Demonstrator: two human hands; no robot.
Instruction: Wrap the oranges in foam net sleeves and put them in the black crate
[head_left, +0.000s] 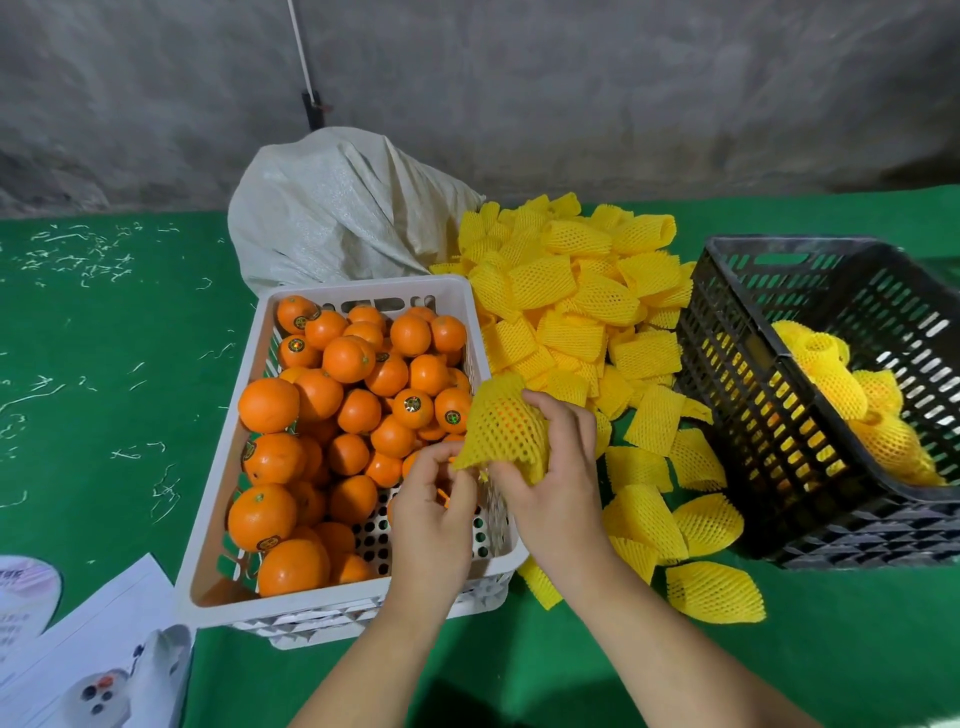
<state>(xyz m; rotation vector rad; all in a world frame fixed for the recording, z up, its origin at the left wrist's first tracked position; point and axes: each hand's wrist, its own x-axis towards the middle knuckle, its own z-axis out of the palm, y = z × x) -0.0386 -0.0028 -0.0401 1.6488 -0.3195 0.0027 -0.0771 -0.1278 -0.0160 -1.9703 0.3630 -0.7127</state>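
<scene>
Two hands (431, 512) (558, 467), netted orange (506, 423), sleeve tilted

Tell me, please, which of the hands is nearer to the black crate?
Right. The right hand grips the sleeved orange over the white crate's right edge, on the side facing the black crate. The left hand pinches the sleeve's lower edge, farther away.

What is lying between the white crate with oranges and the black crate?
In the head view, a heap of loose yellow foam net sleeves covers the green table between the white crate and the black crate.
</scene>
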